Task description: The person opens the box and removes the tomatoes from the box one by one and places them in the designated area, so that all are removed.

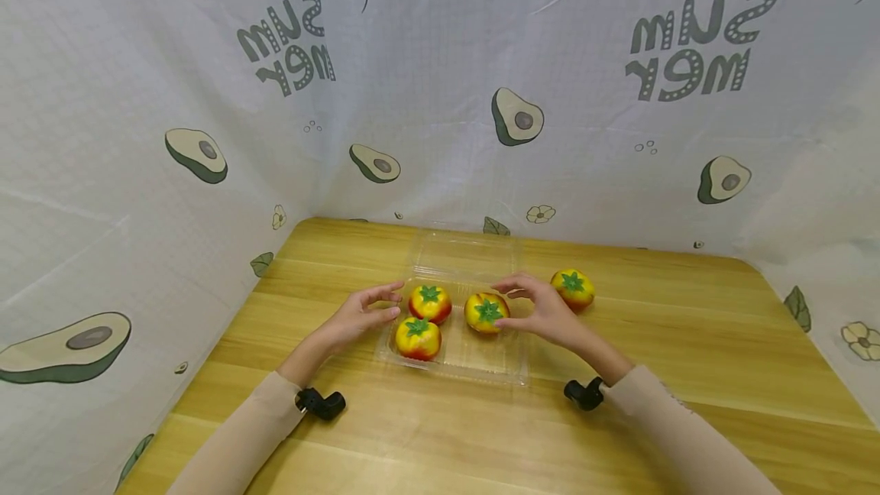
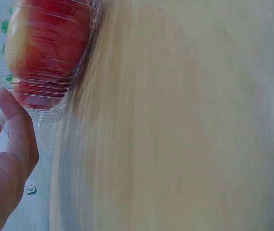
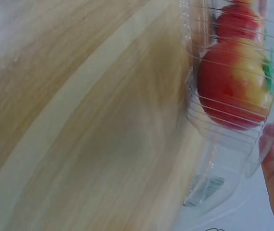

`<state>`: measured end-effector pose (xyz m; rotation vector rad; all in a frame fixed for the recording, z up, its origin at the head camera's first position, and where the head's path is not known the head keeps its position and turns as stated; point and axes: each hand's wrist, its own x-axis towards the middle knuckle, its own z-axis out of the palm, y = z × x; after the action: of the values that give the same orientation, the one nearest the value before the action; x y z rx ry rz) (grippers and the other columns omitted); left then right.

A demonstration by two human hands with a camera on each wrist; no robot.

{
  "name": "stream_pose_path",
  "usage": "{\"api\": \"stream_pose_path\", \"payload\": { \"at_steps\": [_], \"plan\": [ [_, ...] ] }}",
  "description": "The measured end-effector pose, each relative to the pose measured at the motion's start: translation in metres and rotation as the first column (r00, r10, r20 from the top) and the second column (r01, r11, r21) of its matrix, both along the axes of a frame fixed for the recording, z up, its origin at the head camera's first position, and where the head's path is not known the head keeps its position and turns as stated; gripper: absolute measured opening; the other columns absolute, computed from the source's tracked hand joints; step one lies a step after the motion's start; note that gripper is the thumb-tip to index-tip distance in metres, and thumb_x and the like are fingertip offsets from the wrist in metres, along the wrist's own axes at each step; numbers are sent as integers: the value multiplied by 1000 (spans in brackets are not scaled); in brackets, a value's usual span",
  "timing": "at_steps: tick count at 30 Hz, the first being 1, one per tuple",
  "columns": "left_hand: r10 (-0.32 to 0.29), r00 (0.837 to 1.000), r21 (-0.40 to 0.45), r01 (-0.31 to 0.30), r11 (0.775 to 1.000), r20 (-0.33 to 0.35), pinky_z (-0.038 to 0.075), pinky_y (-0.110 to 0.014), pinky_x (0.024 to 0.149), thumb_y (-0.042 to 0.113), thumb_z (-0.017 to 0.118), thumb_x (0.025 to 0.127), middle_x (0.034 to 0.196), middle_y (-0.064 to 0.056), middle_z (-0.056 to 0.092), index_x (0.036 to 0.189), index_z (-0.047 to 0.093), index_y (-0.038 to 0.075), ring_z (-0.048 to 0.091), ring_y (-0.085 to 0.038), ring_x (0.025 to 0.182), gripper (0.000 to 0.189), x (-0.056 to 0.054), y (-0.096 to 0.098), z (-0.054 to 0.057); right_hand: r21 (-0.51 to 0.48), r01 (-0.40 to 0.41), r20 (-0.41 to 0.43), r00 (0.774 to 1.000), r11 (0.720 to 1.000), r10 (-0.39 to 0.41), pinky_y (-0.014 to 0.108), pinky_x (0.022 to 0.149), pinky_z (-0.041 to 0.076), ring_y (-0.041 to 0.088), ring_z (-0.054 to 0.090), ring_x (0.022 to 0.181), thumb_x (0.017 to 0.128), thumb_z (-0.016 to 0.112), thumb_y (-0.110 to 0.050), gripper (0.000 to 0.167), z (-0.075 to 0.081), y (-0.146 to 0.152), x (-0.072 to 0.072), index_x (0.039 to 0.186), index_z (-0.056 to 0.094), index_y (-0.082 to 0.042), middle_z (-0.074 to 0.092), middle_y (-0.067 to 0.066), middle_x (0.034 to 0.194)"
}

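Observation:
A clear plastic box [image 1: 474, 369] lies on the table with its hinged lid [image 1: 467, 252] folded back. Inside, at the left, sit two yellow-and-red toy fruits with green leafy tops, the farther fruit [image 1: 429, 304] close to the nearer fruit [image 1: 418, 339]. A third such fruit [image 1: 486, 312] is in the right half. My right hand [image 1: 546, 310] hovers around this third fruit, thumb overlapping its right side and fingers spread behind it. At the box's left wall, my left hand [image 1: 360, 315] is held with fingers and thumb apart, nothing between them.
To the right of the box, a fourth matching fruit [image 1: 573, 289] lies on the wooden table [image 1: 687, 342], just behind my right hand. A white curtain [image 1: 440, 98] with avocado prints hangs along the table's back and sides. A label with bars [image 3: 204, 190] shows on the lid.

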<state>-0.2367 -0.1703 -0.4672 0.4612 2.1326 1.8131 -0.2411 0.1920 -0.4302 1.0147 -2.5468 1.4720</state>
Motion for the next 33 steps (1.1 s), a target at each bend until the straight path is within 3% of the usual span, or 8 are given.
{"api": "stream_pose_path", "payload": {
  "at_steps": [8,23,33],
  "plan": [
    [3,1000,7,-3,1000,7,54,-29,90,15,65,98,135,-22,52,150,44,5,55,-32,122,57,0,0,0,-3,-2,-24,1000,1000,2,54,94,52,33,62,108,70,91,-5,55,-7,-6,-3,118,66,5,64,16,117],
    [-4,1000,16,4,1000,16,54,-32,93,15,65,99,137,-22,50,150,43,4,54,-34,124,57,0,0,0,100,39,-121,992,994,-27,48,91,54,30,60,106,65,94,-8,62,-9,-11,-2,118,66,2,64,13,117],
    [4,1000,-3,-4,1000,13,53,-31,93,17,66,98,137,-20,52,150,44,6,52,-32,125,57,0,0,0,142,55,-136,990,988,-36,48,91,54,30,61,106,62,96,-6,64,-12,-11,-4,119,67,1,64,12,117]
  ]
}}
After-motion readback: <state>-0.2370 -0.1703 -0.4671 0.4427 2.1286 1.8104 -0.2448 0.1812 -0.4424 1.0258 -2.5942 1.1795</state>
